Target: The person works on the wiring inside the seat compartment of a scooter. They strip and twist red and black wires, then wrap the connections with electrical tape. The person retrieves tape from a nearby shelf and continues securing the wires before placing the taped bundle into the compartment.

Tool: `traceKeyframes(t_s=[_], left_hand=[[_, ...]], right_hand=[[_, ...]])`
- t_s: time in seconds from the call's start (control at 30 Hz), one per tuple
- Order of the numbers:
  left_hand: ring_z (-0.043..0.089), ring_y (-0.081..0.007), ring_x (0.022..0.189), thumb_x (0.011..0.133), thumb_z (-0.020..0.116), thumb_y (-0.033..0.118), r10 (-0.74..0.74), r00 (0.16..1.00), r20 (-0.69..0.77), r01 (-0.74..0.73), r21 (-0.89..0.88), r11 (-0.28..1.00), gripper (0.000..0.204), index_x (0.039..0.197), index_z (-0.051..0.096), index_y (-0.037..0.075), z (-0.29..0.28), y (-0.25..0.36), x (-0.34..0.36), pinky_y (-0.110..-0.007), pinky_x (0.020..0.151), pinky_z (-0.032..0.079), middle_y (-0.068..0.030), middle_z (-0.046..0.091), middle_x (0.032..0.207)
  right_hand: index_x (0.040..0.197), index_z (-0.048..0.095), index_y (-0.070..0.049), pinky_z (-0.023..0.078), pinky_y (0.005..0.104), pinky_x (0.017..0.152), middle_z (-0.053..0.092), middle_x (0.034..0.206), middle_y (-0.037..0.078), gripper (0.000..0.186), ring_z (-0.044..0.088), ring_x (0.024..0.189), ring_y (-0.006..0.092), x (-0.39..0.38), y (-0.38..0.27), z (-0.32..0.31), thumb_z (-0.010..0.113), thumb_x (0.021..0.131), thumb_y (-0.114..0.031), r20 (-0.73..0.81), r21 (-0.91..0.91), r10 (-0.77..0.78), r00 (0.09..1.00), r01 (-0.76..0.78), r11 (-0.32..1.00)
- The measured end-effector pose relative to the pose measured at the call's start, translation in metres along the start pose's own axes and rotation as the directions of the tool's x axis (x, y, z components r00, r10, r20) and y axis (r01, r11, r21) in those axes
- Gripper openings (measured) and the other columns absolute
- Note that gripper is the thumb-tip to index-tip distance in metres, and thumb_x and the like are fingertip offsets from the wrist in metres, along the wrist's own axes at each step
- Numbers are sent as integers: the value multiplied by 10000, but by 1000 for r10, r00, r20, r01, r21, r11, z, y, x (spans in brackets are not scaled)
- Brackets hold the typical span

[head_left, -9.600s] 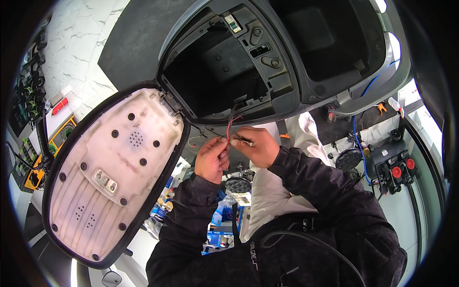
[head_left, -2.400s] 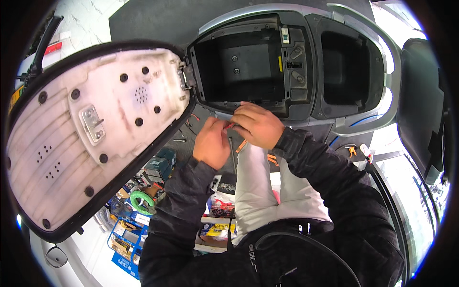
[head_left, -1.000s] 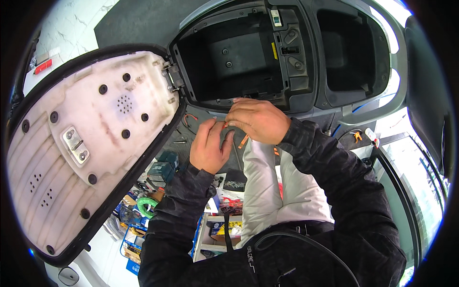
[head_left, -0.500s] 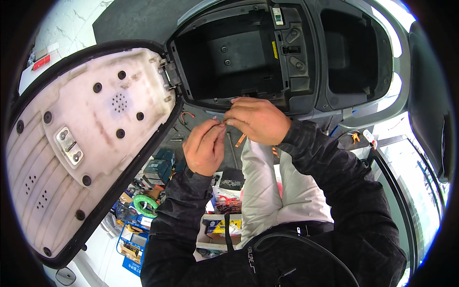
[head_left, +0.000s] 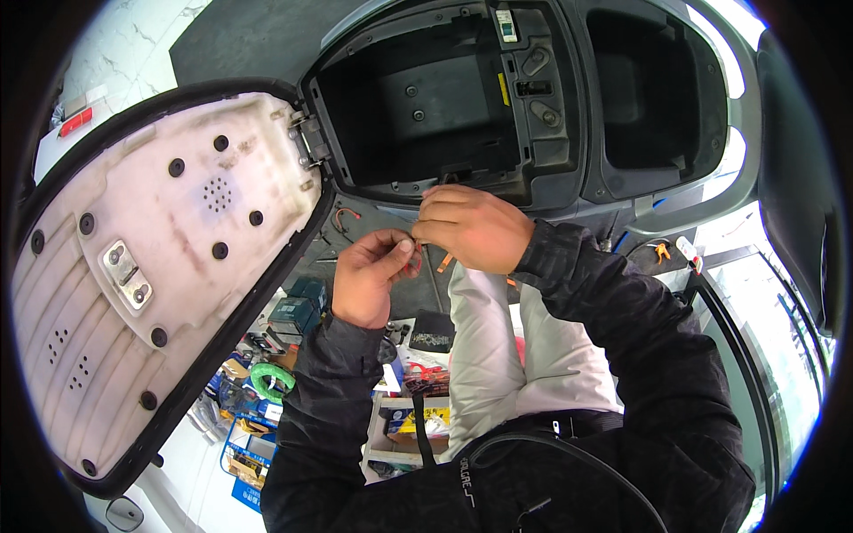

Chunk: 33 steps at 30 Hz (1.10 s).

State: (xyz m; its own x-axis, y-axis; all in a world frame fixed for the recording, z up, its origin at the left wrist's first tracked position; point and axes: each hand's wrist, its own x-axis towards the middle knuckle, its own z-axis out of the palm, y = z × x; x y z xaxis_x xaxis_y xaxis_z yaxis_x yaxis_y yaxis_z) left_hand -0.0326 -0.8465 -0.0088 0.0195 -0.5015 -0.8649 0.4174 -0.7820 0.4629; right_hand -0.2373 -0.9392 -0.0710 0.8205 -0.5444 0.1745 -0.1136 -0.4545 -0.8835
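My left hand (head_left: 366, 274) is closed, its thumb lying along the bent fingers. A thin red wire-like piece (head_left: 418, 261) shows in a small curve at those fingertips. Touching or almost touching it, my right hand (head_left: 473, 227) pinches with the back of the hand upward; its fingers hide what is between them. Both hands are just in front of the near rim of the open scooter storage compartment (head_left: 404, 89). To the left the raised seat (head_left: 191, 222) shows its pale underside, with black rubber buffers and a metal latch plate.
Behind the compartment's right side is a second bin (head_left: 649, 93) beside a grab rail (head_left: 739, 169). Below the hands lie an orange-handled tool (head_left: 445, 263) and a red hooked piece (head_left: 347, 215) on the floor. Boxes, a green ring-shaped roll (head_left: 271, 382) and a blue crate (head_left: 242, 453) stand lower left.
My left hand has turned so its thumb lies on top, and the red piece shows. My right hand has shifted slightly down and left. The view has moved a little.
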Motion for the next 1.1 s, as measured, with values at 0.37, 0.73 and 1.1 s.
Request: traceKeyframes(t_s=[0.37, 0.73, 1.1], left_hand=[[644, -137, 863, 1042, 674, 83, -261, 954, 144, 286, -189, 939, 128, 1146, 653, 11, -16, 5, 9, -259, 631, 477, -71, 697, 1001], [731, -298, 976, 893, 793, -56, 802, 561, 204, -537, 827, 166, 274, 1157, 760, 7, 16, -32, -23, -355, 829, 602, -140, 710, 1179], [683, -331, 949, 851, 804, -55, 803, 548, 234, -487, 870, 79, 332, 1174, 742, -9, 18, -38, -10, -404, 827, 576, -154, 691, 1113]], right_hand=[[1052, 709, -27, 547, 436, 1094, 698, 1054, 86, 276, 683, 1109, 302, -8, -1, 2, 713, 792, -120, -28, -70, -56, 998, 54, 996], [1035, 735, -14, 589, 386, 983, 708, 1005, 77, 272, 692, 1083, 293, 0, -3, -2, 767, 772, -74, -21, 27, 34, 999, -33, 999], [1042, 725, -10, 579, 396, 1015, 700, 1005, 88, 255, 692, 1080, 286, -2, -3, 2, 745, 804, -100, -39, -29, -5, 999, 3, 1000]])
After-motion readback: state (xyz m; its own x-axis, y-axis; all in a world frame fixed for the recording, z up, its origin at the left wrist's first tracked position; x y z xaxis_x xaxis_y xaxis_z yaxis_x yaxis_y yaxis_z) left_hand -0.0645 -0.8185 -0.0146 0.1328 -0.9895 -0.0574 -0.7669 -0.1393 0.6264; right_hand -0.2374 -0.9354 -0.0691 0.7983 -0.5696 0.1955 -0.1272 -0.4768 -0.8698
